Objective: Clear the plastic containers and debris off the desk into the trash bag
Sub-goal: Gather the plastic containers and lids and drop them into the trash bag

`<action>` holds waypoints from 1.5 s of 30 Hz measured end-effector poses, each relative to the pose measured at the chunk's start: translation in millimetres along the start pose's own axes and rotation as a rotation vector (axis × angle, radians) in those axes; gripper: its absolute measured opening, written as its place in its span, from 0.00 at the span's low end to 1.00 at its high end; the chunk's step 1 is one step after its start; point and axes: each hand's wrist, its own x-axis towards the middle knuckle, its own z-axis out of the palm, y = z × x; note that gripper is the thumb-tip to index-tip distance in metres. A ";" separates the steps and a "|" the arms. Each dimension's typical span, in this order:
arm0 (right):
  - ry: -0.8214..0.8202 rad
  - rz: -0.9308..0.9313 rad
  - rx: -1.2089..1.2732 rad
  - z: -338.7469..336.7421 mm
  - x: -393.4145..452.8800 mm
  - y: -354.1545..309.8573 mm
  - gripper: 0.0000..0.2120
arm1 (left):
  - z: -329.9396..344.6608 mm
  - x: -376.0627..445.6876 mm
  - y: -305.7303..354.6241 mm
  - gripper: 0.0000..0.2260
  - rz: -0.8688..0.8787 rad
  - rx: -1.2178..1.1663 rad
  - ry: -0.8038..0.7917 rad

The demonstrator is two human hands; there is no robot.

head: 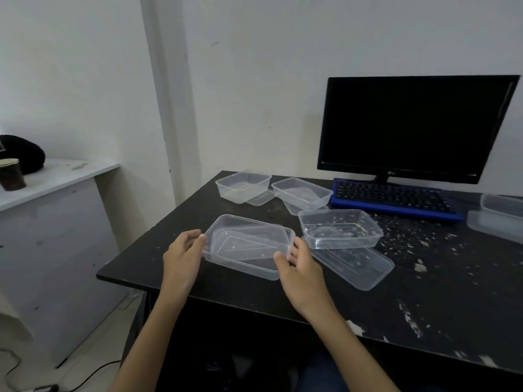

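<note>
A clear plastic container (249, 246) with a lid lying inside it sits near the front left of the black desk (198, 284). My left hand (184, 256) grips its left end and my right hand (300, 267) grips its right end. To the right, another clear container (339, 228) rests on a clear lid (356, 267). Two more containers (243, 186) (301, 192) stand further back, each over a lid. White debris (418, 239) is scattered across the desk's right half. No trash bag is in view.
A dark monitor (416, 125) and a blue keyboard (396, 198) stand at the back right. More clear containers (498, 213) sit at the right edge. A white counter (56, 176) on the left holds a paper cup (11, 174). Cables lie on the floor.
</note>
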 end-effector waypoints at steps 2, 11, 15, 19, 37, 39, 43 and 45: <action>0.028 -0.010 -0.009 -10.2 1.3 -0.3 0.27 | 6.9 -3.7 7.8 0.10 0.038 -0.024 -0.014; 0.239 0.014 -0.118 -94.9 -4.5 10.9 0.26 | 71.2 -42.4 46.9 0.06 0.103 -0.175 -0.176; 0.362 0.065 -0.140 -145.3 -17.5 24.2 0.26 | 115.1 -67.5 61.3 0.07 0.118 -0.184 -0.339; 0.461 0.129 -0.155 -192.0 -27.7 38.0 0.26 | 159.2 -89.2 75.4 0.09 0.127 -0.170 -0.465; 0.505 0.372 -0.169 -309.3 -32.6 112.7 0.24 | 290.8 -139.4 94.5 0.08 0.110 0.055 -0.715; 0.497 0.369 -0.222 -306.9 -33.5 112.3 0.24 | 285.6 -135.5 93.0 0.08 0.153 0.069 -0.708; 0.589 0.193 -0.399 -295.4 -32.5 93.8 0.22 | 255.0 -118.1 96.1 0.06 0.352 0.077 -0.583; 0.572 0.084 -0.379 -280.5 -28.2 75.5 0.17 | 227.6 -103.3 96.9 0.05 0.405 0.077 -0.488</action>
